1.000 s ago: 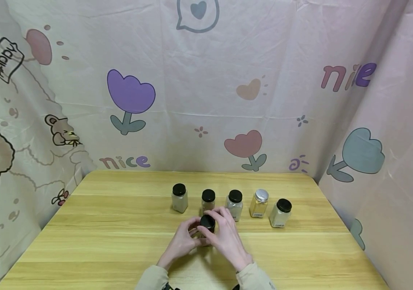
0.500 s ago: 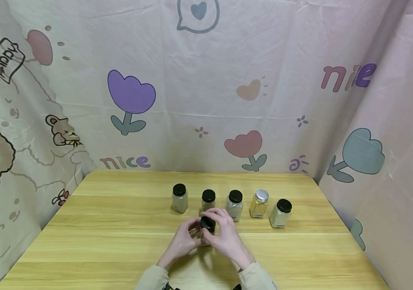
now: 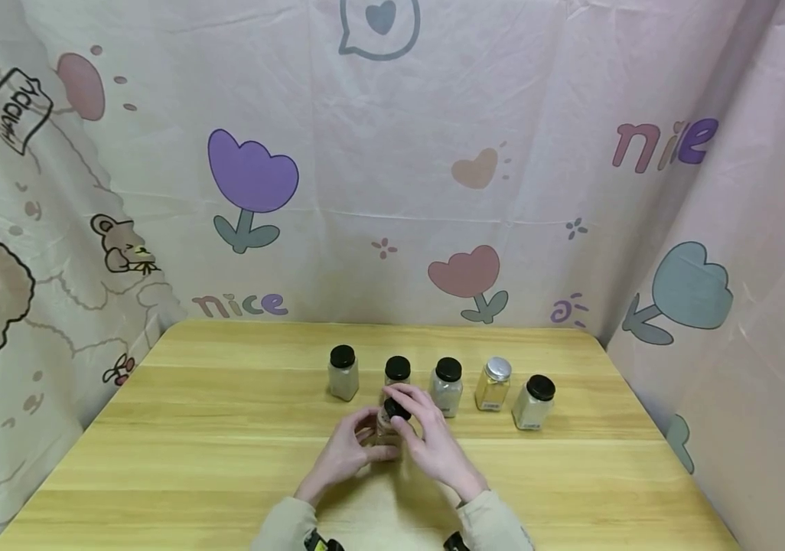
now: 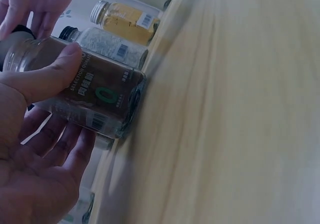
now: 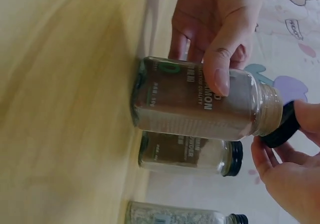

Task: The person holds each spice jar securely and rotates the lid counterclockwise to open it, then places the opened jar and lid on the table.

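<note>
A square glass spice jar (image 5: 192, 101) of brown cinnamon powder stands on the table in front of the row of jars. My left hand (image 3: 347, 451) grips its sides, thumb (image 4: 50, 79) across the label and fingers behind. My right hand (image 3: 434, 444) pinches the black lid (image 5: 285, 126) between thumb and fingers. That lid sits tilted at the jar's mouth, and the bare threaded neck (image 5: 270, 109) shows in the right wrist view. Whether the lid's edge still touches the rim, I cannot tell.
Behind the hands stands a row of capped jars: a pale one (image 3: 343, 379), a brown-powder one (image 5: 170, 151), a whitish one (image 3: 446, 394), a yellow one with a silver lid (image 3: 492, 390) and another pale one (image 3: 532, 409). A patterned curtain (image 3: 365, 153) hangs behind the wooden table (image 3: 193, 444).
The lid has gone from sitting level on the jar to tilted at its mouth, as my right hand turned and lifted it. My left hand has kept its hold on the jar.
</note>
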A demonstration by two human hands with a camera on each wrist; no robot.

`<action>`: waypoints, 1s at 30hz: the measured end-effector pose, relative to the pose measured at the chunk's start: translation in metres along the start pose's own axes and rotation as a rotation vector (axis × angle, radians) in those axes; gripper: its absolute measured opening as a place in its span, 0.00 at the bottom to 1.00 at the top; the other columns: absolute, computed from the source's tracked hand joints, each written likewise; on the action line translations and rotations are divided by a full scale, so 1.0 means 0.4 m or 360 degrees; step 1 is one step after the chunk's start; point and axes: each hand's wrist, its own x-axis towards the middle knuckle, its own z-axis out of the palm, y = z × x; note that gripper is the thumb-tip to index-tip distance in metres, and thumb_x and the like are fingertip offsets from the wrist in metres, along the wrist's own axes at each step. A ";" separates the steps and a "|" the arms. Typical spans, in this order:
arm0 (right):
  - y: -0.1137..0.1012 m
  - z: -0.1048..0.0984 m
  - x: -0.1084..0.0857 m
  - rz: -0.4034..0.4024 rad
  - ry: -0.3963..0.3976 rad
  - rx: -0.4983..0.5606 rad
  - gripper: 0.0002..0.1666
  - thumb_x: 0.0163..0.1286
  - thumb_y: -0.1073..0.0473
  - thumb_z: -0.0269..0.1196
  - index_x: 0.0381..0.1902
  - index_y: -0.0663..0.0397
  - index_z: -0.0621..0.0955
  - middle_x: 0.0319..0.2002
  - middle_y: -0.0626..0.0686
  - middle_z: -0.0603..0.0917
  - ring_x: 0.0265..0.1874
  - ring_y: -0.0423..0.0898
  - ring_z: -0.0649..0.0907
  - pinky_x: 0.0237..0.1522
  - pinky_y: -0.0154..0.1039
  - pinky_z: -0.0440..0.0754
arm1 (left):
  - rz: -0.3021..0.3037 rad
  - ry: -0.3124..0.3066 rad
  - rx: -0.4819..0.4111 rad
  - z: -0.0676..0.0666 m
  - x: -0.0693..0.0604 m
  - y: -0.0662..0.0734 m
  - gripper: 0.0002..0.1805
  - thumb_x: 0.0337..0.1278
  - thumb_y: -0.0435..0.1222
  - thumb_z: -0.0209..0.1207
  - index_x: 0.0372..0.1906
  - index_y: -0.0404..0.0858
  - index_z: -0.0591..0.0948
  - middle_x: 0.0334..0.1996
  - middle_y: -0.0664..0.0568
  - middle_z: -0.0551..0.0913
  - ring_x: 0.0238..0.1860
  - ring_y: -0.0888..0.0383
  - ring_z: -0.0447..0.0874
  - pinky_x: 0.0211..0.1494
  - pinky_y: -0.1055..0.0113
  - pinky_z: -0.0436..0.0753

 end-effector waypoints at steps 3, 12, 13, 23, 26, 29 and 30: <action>0.001 0.008 0.002 0.0018 0.0028 0.0048 0.25 0.74 0.65 0.57 0.68 0.55 0.75 0.65 0.55 0.78 0.67 0.53 0.75 0.70 0.57 0.75 | 0.0016 0.0015 0.0034 -0.018 -0.001 -0.002 0.32 0.46 0.30 0.75 0.59 0.28 0.77 0.58 0.34 0.81 0.63 0.37 0.78 0.73 0.47 0.74; 0.005 0.046 0.022 0.0034 0.0025 0.0398 0.20 0.76 0.64 0.56 0.63 0.63 0.77 0.59 0.61 0.79 0.55 0.52 0.80 0.62 0.35 0.81 | -0.0035 0.0120 0.0132 -0.106 -0.016 -0.006 0.33 0.50 0.30 0.73 0.62 0.27 0.73 0.62 0.30 0.78 0.66 0.34 0.75 0.74 0.42 0.72; 0.005 0.050 0.026 0.0049 0.0002 0.0457 0.20 0.75 0.65 0.57 0.63 0.64 0.76 0.59 0.62 0.79 0.54 0.54 0.80 0.62 0.34 0.81 | -0.0046 0.0138 0.0142 -0.117 -0.018 -0.008 0.34 0.50 0.30 0.73 0.62 0.26 0.73 0.62 0.30 0.77 0.66 0.34 0.75 0.74 0.43 0.72; 0.022 0.099 0.081 0.0176 -0.0230 0.0765 0.27 0.66 0.67 0.67 0.60 0.72 0.74 0.59 0.72 0.77 0.58 0.63 0.81 0.67 0.37 0.81 | -0.0095 0.0262 0.0170 -0.236 -0.013 -0.042 0.37 0.53 0.29 0.70 0.66 0.24 0.67 0.64 0.28 0.75 0.68 0.34 0.73 0.76 0.45 0.70; 0.028 0.119 0.100 0.0234 -0.0270 0.0828 0.26 0.63 0.69 0.69 0.58 0.73 0.75 0.58 0.74 0.77 0.58 0.64 0.82 0.64 0.36 0.83 | -0.0123 0.0299 0.0214 -0.265 -0.008 -0.049 0.37 0.54 0.29 0.70 0.67 0.24 0.66 0.64 0.27 0.74 0.68 0.33 0.72 0.77 0.43 0.68; 0.028 0.138 0.117 0.0288 -0.0296 0.0859 0.27 0.61 0.72 0.70 0.57 0.73 0.75 0.59 0.73 0.77 0.58 0.63 0.82 0.64 0.37 0.83 | -0.0126 0.0316 0.0239 -0.293 -0.002 -0.050 0.36 0.55 0.29 0.70 0.66 0.24 0.66 0.64 0.27 0.75 0.68 0.32 0.72 0.76 0.43 0.69; 0.027 0.144 0.122 0.0302 -0.0303 0.0864 0.27 0.60 0.73 0.70 0.57 0.74 0.75 0.59 0.73 0.77 0.58 0.63 0.82 0.63 0.37 0.83 | -0.0124 0.0311 0.0254 -0.302 0.001 -0.051 0.36 0.55 0.29 0.69 0.66 0.24 0.66 0.64 0.26 0.75 0.68 0.32 0.73 0.76 0.43 0.69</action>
